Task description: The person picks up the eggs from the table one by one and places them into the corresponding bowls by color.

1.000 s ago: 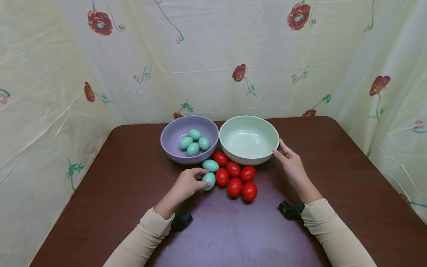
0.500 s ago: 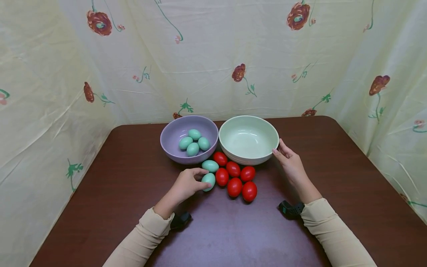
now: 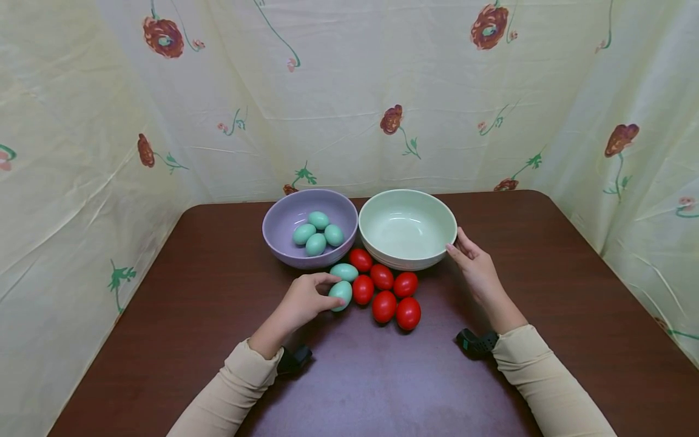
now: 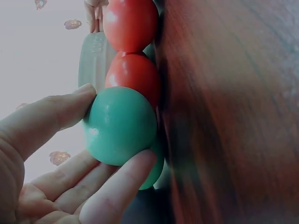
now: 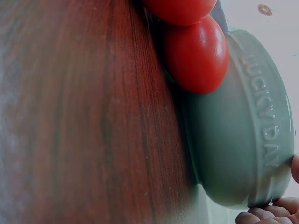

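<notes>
My left hand [image 3: 304, 301] pinches a turquoise egg [image 4: 122, 126] between thumb and fingers, at the left end of the egg group. Just behind it lies another turquoise egg [image 3: 345, 271], partly covered by the hand in the left wrist view. My right hand [image 3: 477, 270] holds the right side of a pale green bowl [image 3: 406, 255], thumb near the rim and fingertips against the outer wall. Raised letters reading "LUCKY DAY" run along this bowl's wall in the right wrist view. Nothing lies inside it.
A purple bowl [image 3: 281, 246] with several turquoise eggs [image 3: 315, 244] stands left of the green one, rims close together. Several red eggs [image 3: 384, 306] cluster in front of the green bowl. All stand on a dark brown table [image 3: 180, 315], with a flowered curtain [image 3: 338, 121] behind.
My left hand and the turquoise egg in its fingers have shifted very slightly left and up in the head view. The right hand and both bowls stay put.
</notes>
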{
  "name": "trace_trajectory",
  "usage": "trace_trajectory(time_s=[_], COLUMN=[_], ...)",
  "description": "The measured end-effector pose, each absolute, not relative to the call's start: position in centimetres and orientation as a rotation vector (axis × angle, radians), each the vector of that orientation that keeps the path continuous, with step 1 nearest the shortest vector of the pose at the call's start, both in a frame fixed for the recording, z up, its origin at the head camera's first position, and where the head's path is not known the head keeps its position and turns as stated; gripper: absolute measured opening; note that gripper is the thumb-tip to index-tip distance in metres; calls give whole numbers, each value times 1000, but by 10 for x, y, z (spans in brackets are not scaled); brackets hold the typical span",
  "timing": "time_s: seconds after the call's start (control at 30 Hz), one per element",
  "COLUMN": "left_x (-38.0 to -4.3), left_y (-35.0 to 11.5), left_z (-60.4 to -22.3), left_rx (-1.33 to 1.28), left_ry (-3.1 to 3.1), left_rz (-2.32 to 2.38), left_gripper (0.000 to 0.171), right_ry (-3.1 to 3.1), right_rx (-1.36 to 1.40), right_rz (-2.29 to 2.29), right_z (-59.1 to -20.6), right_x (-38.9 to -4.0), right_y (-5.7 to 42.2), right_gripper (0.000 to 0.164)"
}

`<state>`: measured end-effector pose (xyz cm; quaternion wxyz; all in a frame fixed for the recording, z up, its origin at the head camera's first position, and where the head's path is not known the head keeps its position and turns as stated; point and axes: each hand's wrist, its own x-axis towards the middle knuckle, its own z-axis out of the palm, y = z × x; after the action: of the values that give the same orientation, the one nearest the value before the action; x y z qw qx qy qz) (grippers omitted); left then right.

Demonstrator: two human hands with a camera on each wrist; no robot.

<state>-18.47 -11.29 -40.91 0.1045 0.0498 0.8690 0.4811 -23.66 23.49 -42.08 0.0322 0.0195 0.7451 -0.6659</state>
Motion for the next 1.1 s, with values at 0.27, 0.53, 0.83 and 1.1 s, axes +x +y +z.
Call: trace_trajectory(time_s=[0.27, 0.53, 0.83, 1.1], left_x=[-185, -183, -180, -183], left_y=[-114, -113, -116, -121], left_z=[-406, -399, -393, -385], left_rx=[158, 151, 137, 209], left_ry=[2593, 2588, 2571, 2552], left_rz=[1389, 1406, 1411, 1434], left_gripper=[42, 42, 43, 44], right_ry=[2290, 2296, 2281, 2298], right_rx=[58, 57, 55, 56], right_rz=[-2060, -2051, -2072, -2056], right_z=[-421, -421, -424, -423], right_x=[-237, -237, -237, -237], right_y=[235, 236, 233, 235], right_gripper=[68, 69, 70, 70])
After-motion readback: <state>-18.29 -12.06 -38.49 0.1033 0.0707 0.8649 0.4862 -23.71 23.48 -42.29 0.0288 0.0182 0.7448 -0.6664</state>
